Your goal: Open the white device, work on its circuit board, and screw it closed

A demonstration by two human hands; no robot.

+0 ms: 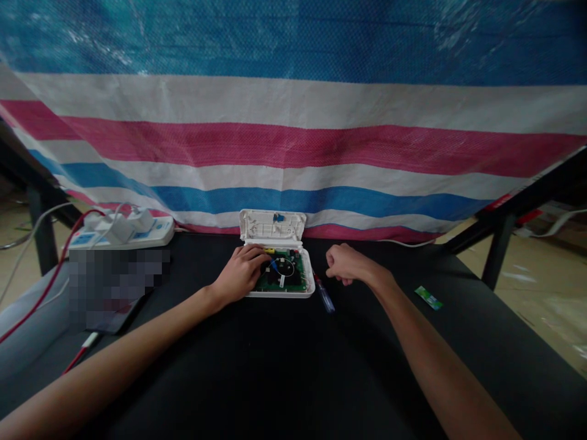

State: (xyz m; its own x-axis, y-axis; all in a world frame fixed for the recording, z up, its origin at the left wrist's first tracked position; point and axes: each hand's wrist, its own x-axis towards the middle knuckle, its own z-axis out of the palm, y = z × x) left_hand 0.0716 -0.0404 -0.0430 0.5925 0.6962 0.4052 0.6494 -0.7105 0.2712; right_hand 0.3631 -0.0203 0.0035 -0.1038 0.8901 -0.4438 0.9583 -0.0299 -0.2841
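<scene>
White case (287, 294) seems steadied by half-open left hand (241, 272) at nine o'clock; right hand (348, 264) curls at three; holds unclear.

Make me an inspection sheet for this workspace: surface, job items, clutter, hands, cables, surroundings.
Surface: black tabletop.
Job items: open white case with circuit board inside; screwdriver beside it.
Clutter: green packet, right; power strip and partly pixelated dark device, left.
Hands: left hand at the case, fingers over the board; right hand apart from it, fingers curled, contents unclear.
Cables: red cable and white cable, left.
Surroundings: striped sheet behind.
</scene>
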